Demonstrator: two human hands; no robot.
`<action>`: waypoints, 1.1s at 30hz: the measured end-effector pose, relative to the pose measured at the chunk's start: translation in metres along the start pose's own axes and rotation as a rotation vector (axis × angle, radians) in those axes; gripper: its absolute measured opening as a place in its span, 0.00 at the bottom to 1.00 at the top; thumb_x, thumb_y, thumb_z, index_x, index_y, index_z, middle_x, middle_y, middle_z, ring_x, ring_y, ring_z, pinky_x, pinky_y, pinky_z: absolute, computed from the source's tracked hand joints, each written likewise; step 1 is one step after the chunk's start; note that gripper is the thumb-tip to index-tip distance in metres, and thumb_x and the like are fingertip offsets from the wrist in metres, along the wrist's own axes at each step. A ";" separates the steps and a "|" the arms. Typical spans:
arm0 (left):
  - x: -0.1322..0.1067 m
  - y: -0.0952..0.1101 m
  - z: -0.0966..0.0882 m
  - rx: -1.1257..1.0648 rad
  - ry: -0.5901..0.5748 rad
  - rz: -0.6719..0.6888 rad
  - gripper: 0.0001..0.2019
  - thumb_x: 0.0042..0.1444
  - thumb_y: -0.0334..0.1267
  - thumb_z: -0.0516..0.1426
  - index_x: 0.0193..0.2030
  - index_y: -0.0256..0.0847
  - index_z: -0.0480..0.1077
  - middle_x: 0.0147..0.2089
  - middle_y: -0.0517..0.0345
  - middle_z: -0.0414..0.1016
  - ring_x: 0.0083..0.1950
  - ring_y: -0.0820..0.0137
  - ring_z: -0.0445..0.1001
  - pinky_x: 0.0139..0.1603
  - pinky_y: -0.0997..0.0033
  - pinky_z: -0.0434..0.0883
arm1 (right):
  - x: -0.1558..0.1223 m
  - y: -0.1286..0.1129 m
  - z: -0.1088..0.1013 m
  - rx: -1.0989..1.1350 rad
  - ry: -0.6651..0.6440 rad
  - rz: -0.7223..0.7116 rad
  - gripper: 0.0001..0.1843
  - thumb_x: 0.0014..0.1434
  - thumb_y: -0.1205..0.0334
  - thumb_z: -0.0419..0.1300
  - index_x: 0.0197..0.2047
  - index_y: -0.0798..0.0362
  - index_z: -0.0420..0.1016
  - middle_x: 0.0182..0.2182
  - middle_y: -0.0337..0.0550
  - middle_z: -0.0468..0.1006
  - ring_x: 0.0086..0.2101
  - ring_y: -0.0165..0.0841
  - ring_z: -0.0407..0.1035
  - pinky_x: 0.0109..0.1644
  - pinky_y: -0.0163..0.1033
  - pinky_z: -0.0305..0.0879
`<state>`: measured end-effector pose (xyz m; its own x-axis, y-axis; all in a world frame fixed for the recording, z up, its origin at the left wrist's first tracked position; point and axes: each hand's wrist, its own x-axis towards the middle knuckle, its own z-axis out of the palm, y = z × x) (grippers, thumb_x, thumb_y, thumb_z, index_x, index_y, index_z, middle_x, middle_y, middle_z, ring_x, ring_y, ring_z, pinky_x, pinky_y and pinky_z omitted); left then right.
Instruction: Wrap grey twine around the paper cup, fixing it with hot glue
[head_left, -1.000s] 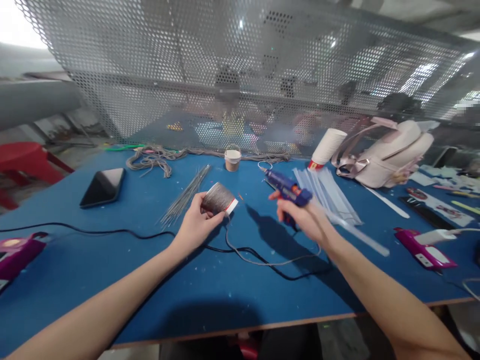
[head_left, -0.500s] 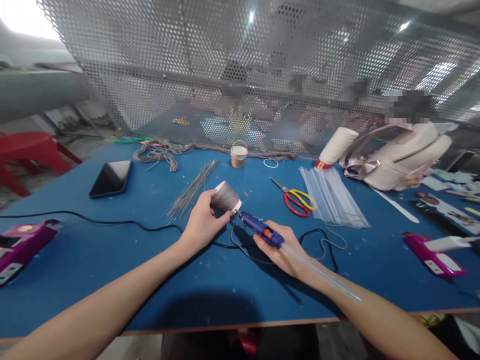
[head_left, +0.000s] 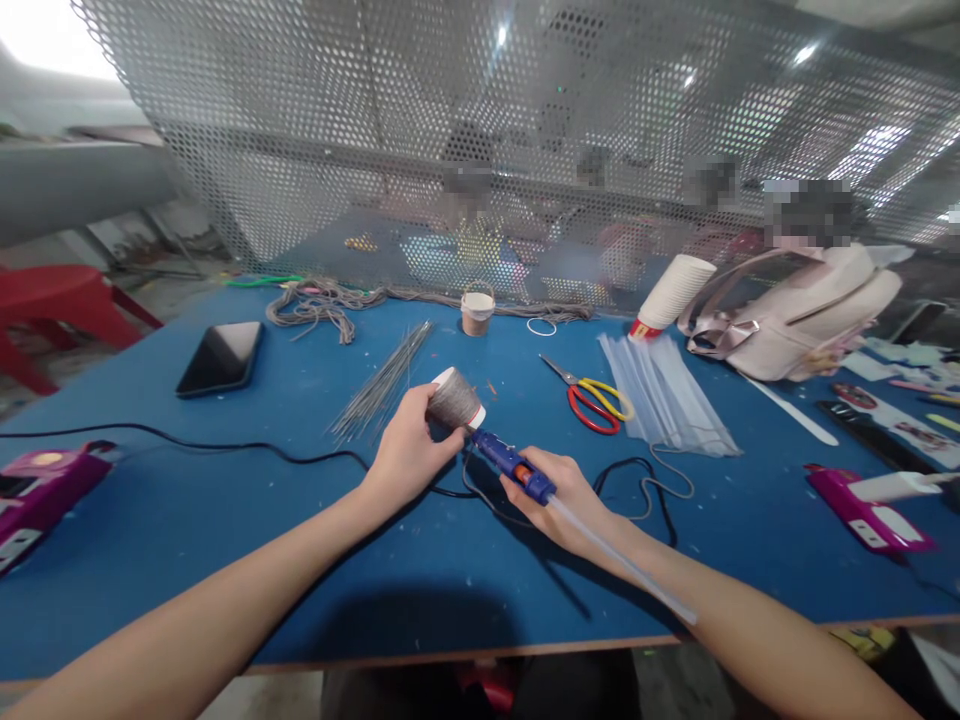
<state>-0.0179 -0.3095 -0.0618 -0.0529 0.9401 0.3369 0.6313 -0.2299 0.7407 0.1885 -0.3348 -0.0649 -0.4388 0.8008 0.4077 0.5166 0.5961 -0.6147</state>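
Observation:
My left hand (head_left: 412, 440) is closed around a paper cup (head_left: 455, 400) wrapped in grey cord, tilted with its white rim up to the left. In my right hand (head_left: 559, 495) is a blue hot glue gun (head_left: 514, 462), its nozzle close against the cup's lower end near my left thumb. Whether the tip touches the cup I cannot tell. A clear glue stick (head_left: 622, 560) sticks out of the gun's back, over my right forearm. Loose grey cord (head_left: 484, 490) trails from near the cup across the table, beside the black cable.
Scissors (head_left: 589, 395) with red and yellow handles lie right of the cup, near clear plastic strips (head_left: 667, 395) and stacked paper cups (head_left: 673, 295). Left are thin wires (head_left: 382, 385) and a phone (head_left: 220, 358). A small bucket-like cup (head_left: 477, 313) stands behind. Purple power strips (head_left: 870, 510) flank both sides.
The glue gun and my right hand have shifted slightly left and down, the nozzle moving along the cup's lower edge. The cup has turned a little in my left hand.

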 end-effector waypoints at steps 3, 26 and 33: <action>0.000 -0.001 0.000 -0.001 -0.002 -0.002 0.21 0.48 0.40 0.60 0.49 0.40 0.64 0.31 0.62 0.66 0.34 0.67 0.70 0.35 0.67 0.68 | -0.001 0.001 -0.001 -0.022 0.009 -0.013 0.09 0.59 0.60 0.54 0.28 0.51 0.62 0.21 0.37 0.68 0.20 0.26 0.57 0.26 0.32 0.56; 0.001 0.001 0.001 -0.017 -0.010 0.004 0.22 0.48 0.39 0.60 0.50 0.38 0.64 0.35 0.59 0.68 0.28 0.74 0.64 0.29 0.71 0.65 | -0.003 0.005 -0.002 -0.128 0.015 -0.046 0.09 0.60 0.61 0.54 0.28 0.51 0.62 0.21 0.37 0.69 0.20 0.27 0.59 0.26 0.32 0.56; 0.000 0.003 0.000 -0.019 -0.016 0.014 0.21 0.48 0.38 0.60 0.50 0.38 0.64 0.36 0.58 0.69 0.27 0.75 0.63 0.29 0.70 0.65 | -0.004 0.003 -0.003 -0.153 -0.015 -0.069 0.08 0.59 0.62 0.54 0.28 0.52 0.62 0.22 0.38 0.70 0.21 0.27 0.61 0.27 0.32 0.55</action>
<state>-0.0165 -0.3099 -0.0592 -0.0317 0.9407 0.3377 0.6173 -0.2473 0.7469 0.1941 -0.3363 -0.0665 -0.4873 0.7573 0.4349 0.5901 0.6526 -0.4752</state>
